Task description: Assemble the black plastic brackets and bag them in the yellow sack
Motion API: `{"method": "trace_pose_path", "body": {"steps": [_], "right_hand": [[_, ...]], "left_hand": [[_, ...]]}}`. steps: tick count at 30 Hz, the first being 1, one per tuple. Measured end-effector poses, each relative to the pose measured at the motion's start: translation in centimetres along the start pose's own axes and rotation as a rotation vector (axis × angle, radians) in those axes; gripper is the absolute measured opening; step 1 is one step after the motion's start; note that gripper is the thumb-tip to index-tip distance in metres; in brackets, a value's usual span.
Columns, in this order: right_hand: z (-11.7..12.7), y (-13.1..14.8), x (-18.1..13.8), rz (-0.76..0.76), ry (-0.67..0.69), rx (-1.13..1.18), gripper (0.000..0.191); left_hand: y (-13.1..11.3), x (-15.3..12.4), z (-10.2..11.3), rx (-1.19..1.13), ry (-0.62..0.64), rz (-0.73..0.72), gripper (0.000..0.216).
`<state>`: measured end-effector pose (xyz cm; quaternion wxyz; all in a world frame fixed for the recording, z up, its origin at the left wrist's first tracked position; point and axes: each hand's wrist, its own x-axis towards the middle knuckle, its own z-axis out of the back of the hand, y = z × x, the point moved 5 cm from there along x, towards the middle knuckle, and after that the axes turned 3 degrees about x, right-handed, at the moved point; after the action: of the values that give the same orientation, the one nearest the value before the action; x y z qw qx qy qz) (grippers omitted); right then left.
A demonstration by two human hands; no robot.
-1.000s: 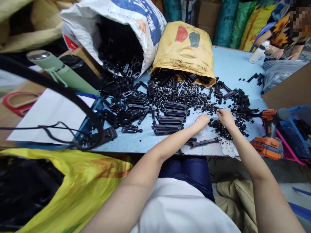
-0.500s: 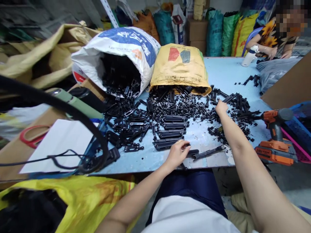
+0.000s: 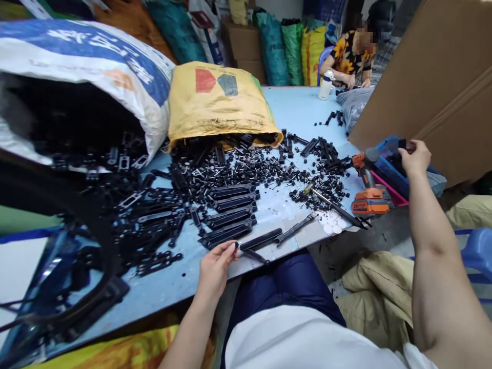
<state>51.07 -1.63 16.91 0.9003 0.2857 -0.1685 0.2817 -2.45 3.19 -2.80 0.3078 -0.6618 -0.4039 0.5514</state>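
My left hand [image 3: 216,265] rests at the near edge of the light blue table [image 3: 300,110], its fingers pinched on the end of a long black plastic bar [image 3: 260,239]. A second slim black part [image 3: 294,229] lies just right of that bar. My right hand [image 3: 414,157] reaches far right, over the blue crate [image 3: 388,166], fingers curled around a small dark object I cannot make out. The orange cordless drill [image 3: 368,188] lies just left of that hand. A row of stacked black bars [image 3: 230,207] sits beyond my left hand.
A white sack [image 3: 88,77] and a yellow sack [image 3: 215,100] spill black plastic parts [image 3: 269,169] across the table. A long black tool [image 3: 337,207] lies near the drill. Another person [image 3: 351,54] sits at the far end by a white bottle [image 3: 326,85]. Brown cardboard [image 3: 430,77] stands at right.
My right hand left the pile of small parts and swung right to the blue crate. My left hand drew back to the table's near edge and took the black bar. The view turned right.
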Motion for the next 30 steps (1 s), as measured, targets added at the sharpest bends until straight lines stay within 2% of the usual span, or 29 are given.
{"method": "trace_pose_path", "body": {"steps": [2,4,6,8,10,12,14,16,19,23,27,30], "right_hand": [[-0.2,1.1,-0.4,0.114,-0.029,0.014,0.038],[-1.6,4.1,-2.3,0.338,-0.022,0.065,0.031],[-4.4,7.9,-4.9,0.556,0.117,0.107,0.026],[-8.4,11.4,-7.6,0.698,0.344,0.079,0.026],[-12.8,14.0,-10.0,0.713,0.581,-0.026,0.026],[-16.7,15.4,-11.7,0.637,0.730,-0.154,0.028],[-19.3,16.1,-12.7,0.568,0.781,-0.238,0.029],[-21.0,16.4,-13.2,0.541,0.786,-0.267,0.028],[-21.9,16.2,-13.0,0.525,0.783,-0.286,0.027],[-21.1,16.1,-12.6,0.580,0.717,-0.231,0.028],[-18.5,16.6,-14.7,0.736,0.584,0.091,0.024],[-16.8,16.5,-17.5,0.854,0.626,0.265,0.020]], "left_hand": [[0.3,0.0,-0.6,-0.043,-0.008,0.045,0.040],[0.6,0.0,-0.9,-0.054,-0.017,0.070,0.042],[0.9,0.0,-1.0,-0.054,-0.023,0.078,0.043],[1.1,0.0,-0.8,-0.049,-0.027,0.081,0.045],[1.2,0.0,-0.7,-0.045,-0.032,0.083,0.045],[1.3,0.1,-0.6,-0.045,-0.032,0.081,0.045],[1.3,0.2,-0.5,-0.054,-0.034,0.077,0.044],[1.3,0.5,-0.4,-0.070,-0.041,0.072,0.043],[1.2,0.9,0.0,-0.091,-0.052,0.052,0.040],[1.4,1.2,-0.1,-0.081,-0.010,0.053,0.036],[1.6,1.3,-0.7,-0.087,0.007,0.100,0.032],[1.1,1.6,-0.3,-0.132,-0.054,0.075,0.026]]}}
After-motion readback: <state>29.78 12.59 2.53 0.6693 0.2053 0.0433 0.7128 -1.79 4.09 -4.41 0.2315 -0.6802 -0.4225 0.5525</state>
